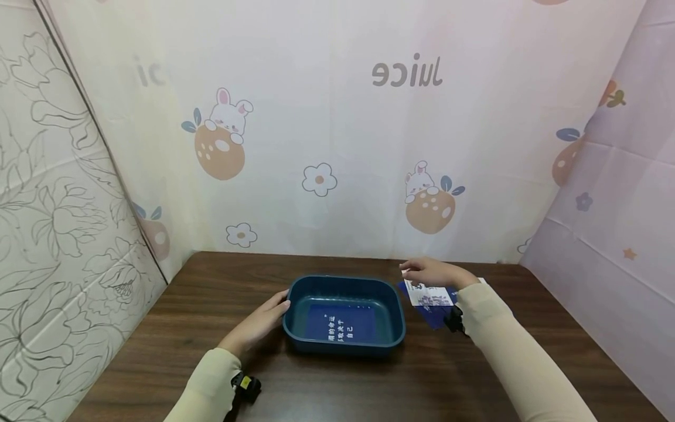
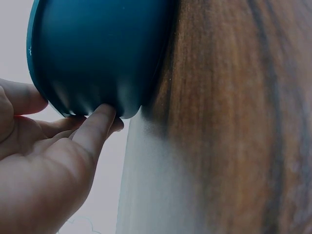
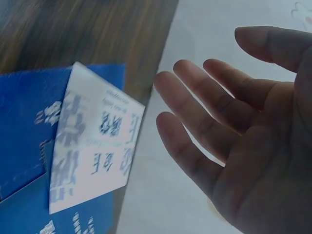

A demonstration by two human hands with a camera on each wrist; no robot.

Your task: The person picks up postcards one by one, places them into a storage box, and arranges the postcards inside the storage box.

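A dark teal plastic basin (image 1: 345,350) stands on the table with a blue card (image 1: 364,322) bearing white characters lying flat inside. My left hand (image 1: 261,322) holds the basin's left end; in the left wrist view its fingers press the outer wall (image 2: 107,53) and the thumb is by the rim. Over a loose pile of cards to the right hovers my right hand (image 1: 435,274), fingers spread and holding nothing. The pile has a white card (image 3: 95,141) with blue print on top of several blue cards (image 3: 24,126). My right forearm hides part of it.
The brown wooden table (image 1: 337,390) meets a printed curtain (image 1: 327,117) at its back edge. More fabric hangs on the left (image 1: 63,234) and right (image 1: 622,246) sides. A small black camera (image 1: 246,387) is strapped to my left wrist.
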